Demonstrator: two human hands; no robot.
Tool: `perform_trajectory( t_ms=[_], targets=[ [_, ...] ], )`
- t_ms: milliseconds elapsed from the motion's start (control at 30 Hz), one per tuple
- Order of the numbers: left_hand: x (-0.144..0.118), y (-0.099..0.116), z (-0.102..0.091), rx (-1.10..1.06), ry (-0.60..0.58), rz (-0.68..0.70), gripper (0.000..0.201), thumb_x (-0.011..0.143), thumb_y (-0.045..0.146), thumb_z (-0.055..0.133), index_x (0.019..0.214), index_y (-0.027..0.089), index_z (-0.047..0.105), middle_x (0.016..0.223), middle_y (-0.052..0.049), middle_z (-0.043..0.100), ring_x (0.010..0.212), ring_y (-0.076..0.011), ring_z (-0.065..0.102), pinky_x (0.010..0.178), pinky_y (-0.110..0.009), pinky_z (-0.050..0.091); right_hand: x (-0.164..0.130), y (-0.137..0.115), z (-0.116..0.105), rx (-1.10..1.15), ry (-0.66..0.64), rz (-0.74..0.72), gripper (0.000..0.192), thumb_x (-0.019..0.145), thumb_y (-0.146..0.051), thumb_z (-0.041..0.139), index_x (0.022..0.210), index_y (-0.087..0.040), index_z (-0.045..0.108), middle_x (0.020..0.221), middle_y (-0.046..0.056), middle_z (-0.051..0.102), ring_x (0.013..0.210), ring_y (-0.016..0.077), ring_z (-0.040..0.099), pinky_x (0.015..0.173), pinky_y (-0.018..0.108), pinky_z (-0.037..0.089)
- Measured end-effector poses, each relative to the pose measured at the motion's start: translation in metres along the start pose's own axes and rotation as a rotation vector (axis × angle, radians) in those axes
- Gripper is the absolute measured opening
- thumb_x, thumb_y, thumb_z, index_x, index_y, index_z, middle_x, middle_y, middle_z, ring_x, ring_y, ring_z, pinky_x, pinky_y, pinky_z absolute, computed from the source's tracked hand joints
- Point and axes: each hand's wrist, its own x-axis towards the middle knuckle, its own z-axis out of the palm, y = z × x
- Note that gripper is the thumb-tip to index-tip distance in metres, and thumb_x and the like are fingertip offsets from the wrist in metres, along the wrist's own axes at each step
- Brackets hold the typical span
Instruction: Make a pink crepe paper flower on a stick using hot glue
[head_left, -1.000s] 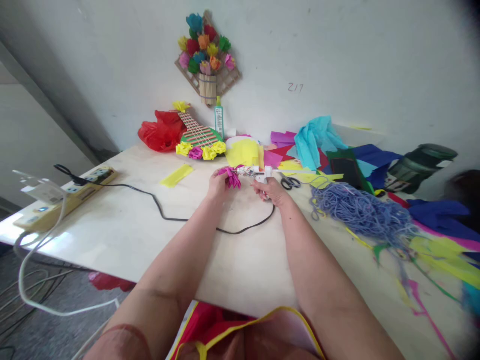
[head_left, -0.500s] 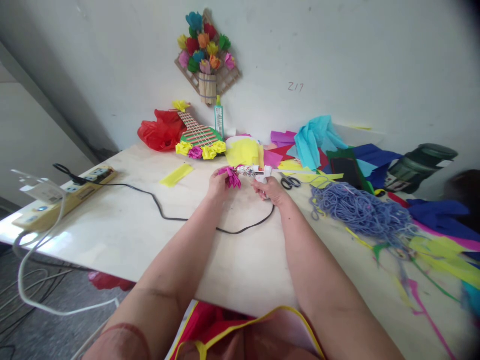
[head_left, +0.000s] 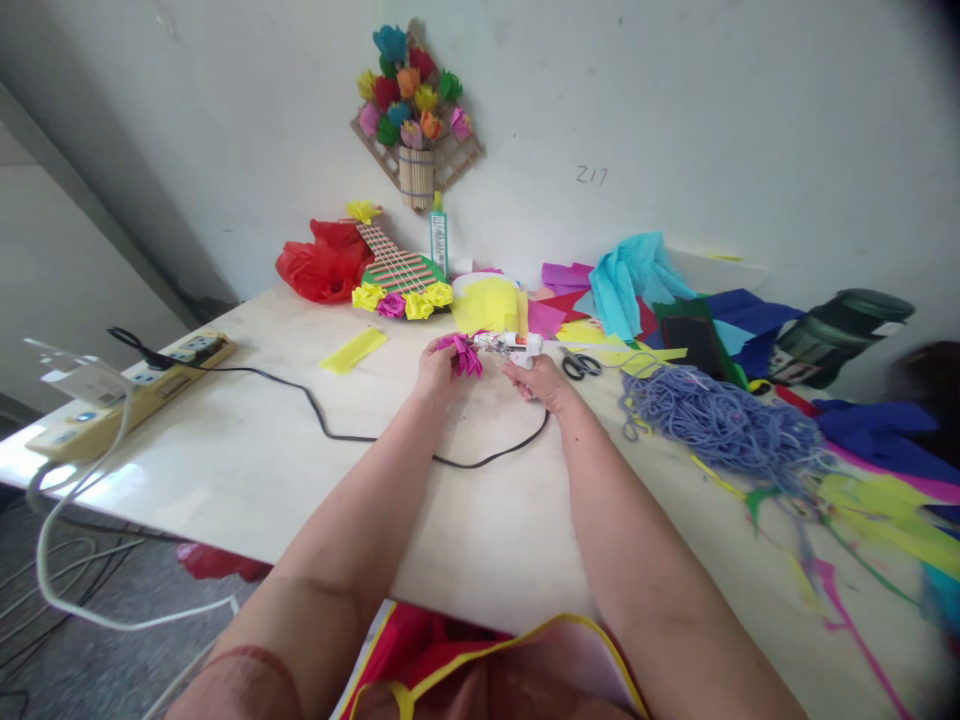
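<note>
My left hand (head_left: 435, 372) grips a pink crepe-paper flower (head_left: 461, 353) just above the pale table (head_left: 247, 460). My right hand (head_left: 541, 380) is closed around the handle of a white glue gun (head_left: 517, 346), whose nozzle points left and touches the flower. The gun's black cord (head_left: 330, 425) trails across the table to a yellow power strip (head_left: 127, 395) at the left edge.
Scissors (head_left: 581, 365) lie right of my right hand, beside a heap of purple yarn (head_left: 720, 420). Coloured paper sheets (head_left: 637, 275), a green bottle (head_left: 438, 240), a red bag (head_left: 322, 262) and a stick craft with flowers (head_left: 401, 280) crowd the back. A dark flask (head_left: 840, 335) lies far right.
Almost nothing has moved; the glue gun has tipped very slightly closer to the pink flower, and both hands keep their grip.
</note>
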Motion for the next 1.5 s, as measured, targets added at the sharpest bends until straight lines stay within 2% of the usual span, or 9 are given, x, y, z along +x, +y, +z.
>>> perform_trajectory(
  t_ms=[467,1167,1500],
  targets=[
    [-0.0008,0.0006,-0.0004,0.016,-0.004,-0.007,0.017,0.061,0.003,0.058,0.073,0.014,0.061,0.062,-0.003,0.064,0.059,-0.0152,0.063,0.061,-0.026,0.05,0.0002,0.0016,-0.0008,-0.017,-0.022,-0.029,0.038,0.062,-0.048,0.069,0.056,-0.019,0.046,0.038,-0.007,0.041,0.032,0.0068,0.036,0.034,0.022,0.031],
    [0.0016,0.001,0.0008,-0.005,0.012,0.001,0.017,0.062,0.001,0.056,0.071,0.014,0.06,0.061,-0.002,0.063,0.058,-0.0143,0.063,0.068,-0.029,0.051,-0.0028,-0.0033,0.0002,0.001,-0.007,-0.039,0.04,0.059,-0.049,0.071,0.055,-0.019,0.045,0.041,-0.006,0.043,0.031,0.0064,0.037,0.033,0.022,0.03],
    [0.0068,0.0055,-0.0036,-0.049,0.044,0.026,0.018,0.065,0.001,0.053,0.076,0.015,0.056,0.066,-0.004,0.066,0.068,-0.0198,0.068,0.072,-0.032,0.052,-0.0017,0.0004,-0.0015,0.06,0.033,-0.07,0.036,0.062,-0.047,0.069,0.057,-0.018,0.048,0.042,-0.006,0.044,0.033,0.0061,0.037,0.033,0.022,0.03]
  ],
)
